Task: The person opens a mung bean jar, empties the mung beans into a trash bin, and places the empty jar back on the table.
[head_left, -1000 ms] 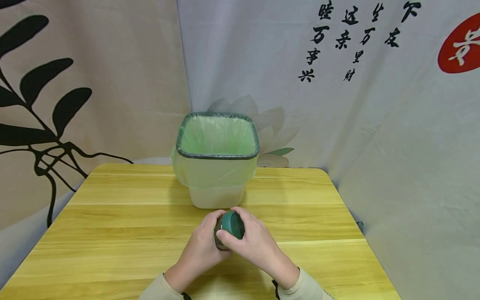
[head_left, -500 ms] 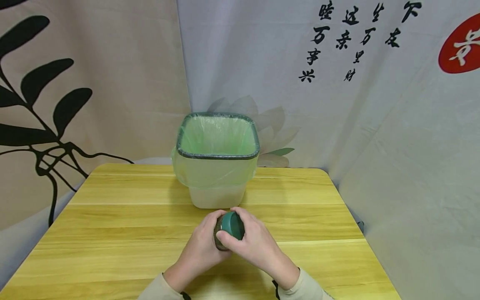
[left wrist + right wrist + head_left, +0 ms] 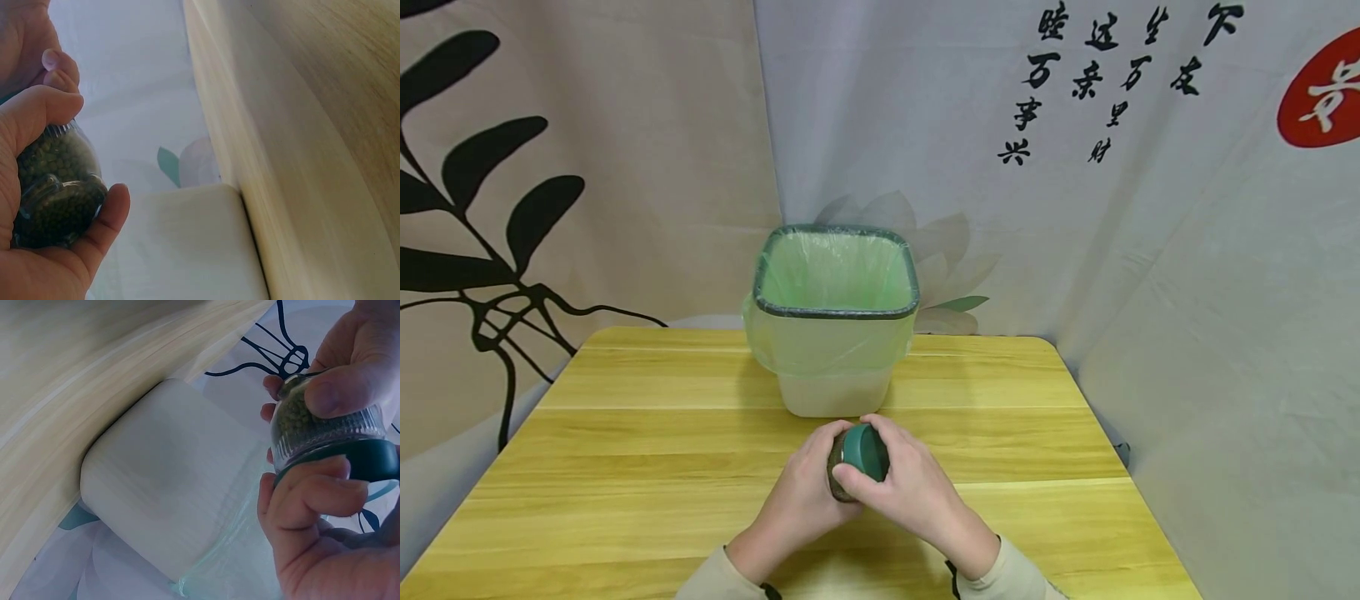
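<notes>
A clear ribbed jar (image 3: 56, 187) of small green beans lies tilted between both hands, over the near middle of the table in the head view. My left hand (image 3: 805, 487) wraps its glass body, with fingers and thumb around it in the left wrist view. A dark green screw lid (image 3: 867, 452) caps the jar and faces to the right. My right hand (image 3: 917, 492) grips this lid, thumb on the near side and fingers over the far side. In the right wrist view, the lid (image 3: 369, 459) sits flush on the jar's neck.
A white bin (image 3: 835, 396) with a pale green liner and a dark rim (image 3: 835, 314) stands just beyond the hands. The wooden table (image 3: 647, 467) ends at rounded back corners. Printed cloth backdrops (image 3: 925, 100) hang behind it and to the right.
</notes>
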Tool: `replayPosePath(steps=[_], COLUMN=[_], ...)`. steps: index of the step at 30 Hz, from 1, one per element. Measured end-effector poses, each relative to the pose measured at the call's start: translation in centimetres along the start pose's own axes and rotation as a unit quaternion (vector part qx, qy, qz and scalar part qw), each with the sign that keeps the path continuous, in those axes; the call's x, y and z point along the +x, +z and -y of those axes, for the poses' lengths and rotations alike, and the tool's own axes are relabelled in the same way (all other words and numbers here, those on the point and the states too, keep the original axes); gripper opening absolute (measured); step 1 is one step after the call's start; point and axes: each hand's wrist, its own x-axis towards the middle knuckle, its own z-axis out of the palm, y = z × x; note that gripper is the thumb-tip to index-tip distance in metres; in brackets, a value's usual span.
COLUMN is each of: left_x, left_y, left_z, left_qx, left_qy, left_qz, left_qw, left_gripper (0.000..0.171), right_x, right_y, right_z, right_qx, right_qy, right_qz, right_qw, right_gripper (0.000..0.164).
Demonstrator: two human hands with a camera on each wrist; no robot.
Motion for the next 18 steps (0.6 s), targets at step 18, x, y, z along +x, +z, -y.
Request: replayPosePath(steps=[18], left_x=[0.19], left_y=[-0.55], left_z=[0.22], left_qx=[-0.026], left_qy=[-0.004], left_qz=[0.037], left_qw=[0.9990], left_gripper=[0.088], right_x=[-0.17], right_y=[-0.04], right_z=[-0.18], right_qx=[-0.011], right_qy=[-0.018], right_qz=[-0.002], right_qw=[1.000], right_gripper=[0.066])
